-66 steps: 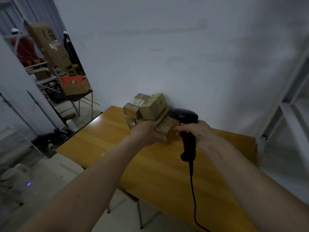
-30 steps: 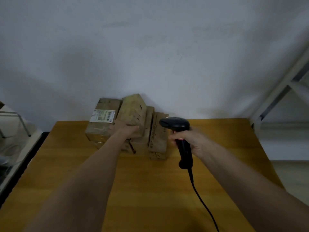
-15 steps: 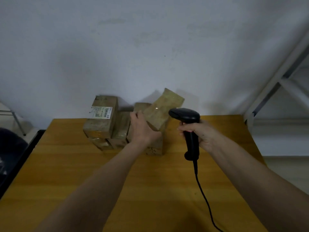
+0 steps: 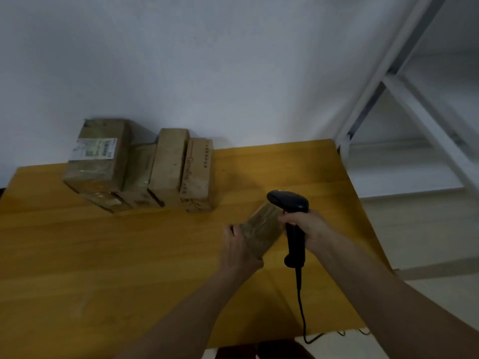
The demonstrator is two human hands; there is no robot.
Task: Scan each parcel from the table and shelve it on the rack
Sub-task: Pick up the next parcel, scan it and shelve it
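My left hand (image 4: 239, 251) grips a small brown cardboard parcel (image 4: 263, 229) and holds it tilted above the wooden table (image 4: 103, 268). My right hand (image 4: 308, 228) grips the handle of a black barcode scanner (image 4: 291, 218), whose head sits right at the parcel's upper corner. Several more cardboard parcels (image 4: 168, 164) are stacked at the table's back against the wall. The leftmost one (image 4: 99, 154) carries a white label on top.
A white metal rack (image 4: 404, 104) stands to the right of the table, its shelves mostly out of frame. The scanner's black cable (image 4: 300, 307) runs down over the table's near edge. A plain white wall lies behind the table.
My left hand has lifted one parcel off the stack and carried it toward me and to the right, beside the scanner. My right hand with the scanner has come closer to me.
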